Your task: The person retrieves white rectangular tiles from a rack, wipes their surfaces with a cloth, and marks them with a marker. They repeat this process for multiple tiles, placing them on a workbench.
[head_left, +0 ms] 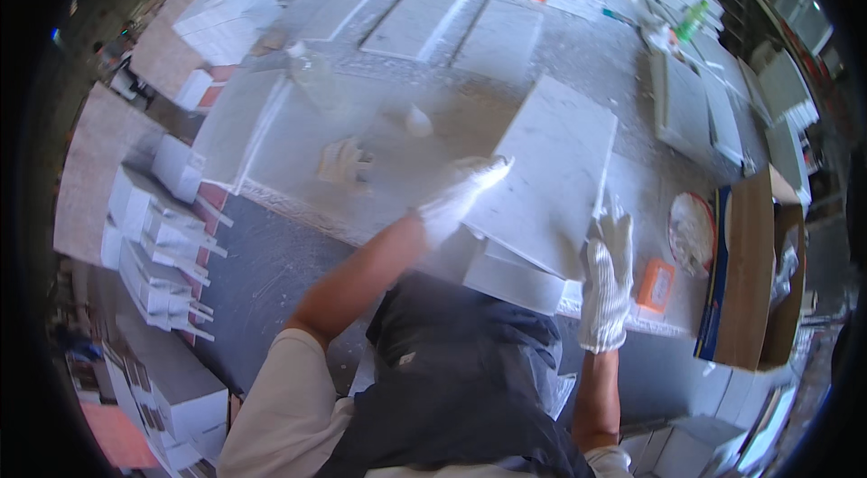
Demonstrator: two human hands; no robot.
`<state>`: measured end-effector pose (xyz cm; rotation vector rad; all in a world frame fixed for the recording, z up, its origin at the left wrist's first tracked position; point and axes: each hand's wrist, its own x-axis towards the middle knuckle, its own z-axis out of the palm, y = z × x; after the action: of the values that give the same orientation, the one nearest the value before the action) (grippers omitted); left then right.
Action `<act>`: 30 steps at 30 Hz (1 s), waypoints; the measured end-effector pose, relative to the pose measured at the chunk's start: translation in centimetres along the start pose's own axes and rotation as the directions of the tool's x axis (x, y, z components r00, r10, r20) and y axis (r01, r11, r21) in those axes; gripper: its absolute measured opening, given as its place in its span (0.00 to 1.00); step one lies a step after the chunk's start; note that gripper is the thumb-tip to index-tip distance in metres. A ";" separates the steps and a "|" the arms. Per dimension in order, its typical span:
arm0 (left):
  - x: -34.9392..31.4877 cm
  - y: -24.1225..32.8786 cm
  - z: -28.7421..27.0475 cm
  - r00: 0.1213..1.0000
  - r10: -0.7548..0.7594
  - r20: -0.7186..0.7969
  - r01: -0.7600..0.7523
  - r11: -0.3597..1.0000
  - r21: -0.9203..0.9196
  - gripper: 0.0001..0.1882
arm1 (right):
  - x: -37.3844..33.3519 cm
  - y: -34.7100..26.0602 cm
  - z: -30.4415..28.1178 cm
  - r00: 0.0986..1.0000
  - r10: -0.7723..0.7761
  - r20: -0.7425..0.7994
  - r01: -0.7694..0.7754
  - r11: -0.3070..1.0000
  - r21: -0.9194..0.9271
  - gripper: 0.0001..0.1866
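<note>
A white, grey-veined marble tile (551,175) lies at a slant in front of me, its near end over another pale tile (515,279). My left hand (461,193), in a white knit glove, grips the tile's left edge; motion blurs its fingers slightly. Beside the tile's right edge, my gloved right hand (608,284) has its fingers stretched out and apart, the thumb close to the near right corner. Whether that thumb presses on the tile is hard to tell. An orange block (656,285) lies just right of this hand.
Left on the worktable are a crumpled glove (343,162), a clear bottle (310,76) and a small white nozzle-shaped thing (418,121). More tiles (415,22) lie at the back. An open cardboard box (745,270) and a round tub of white paste (691,234) stand right.
</note>
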<state>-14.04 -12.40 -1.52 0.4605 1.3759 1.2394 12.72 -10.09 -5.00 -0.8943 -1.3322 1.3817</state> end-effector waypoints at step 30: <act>0.5 0.1 0.3 0.685 0.544 0.484 -0.491 -0.146 0.859 0.27 | 5.6 -0.4 3.0 0.916 0.341 0.213 -0.378 0.911 0.167 0.26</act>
<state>-13.98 -11.84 -1.58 2.2332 2.0362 0.6163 8.53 -5.56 -3.52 -0.9234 -1.1630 1.8906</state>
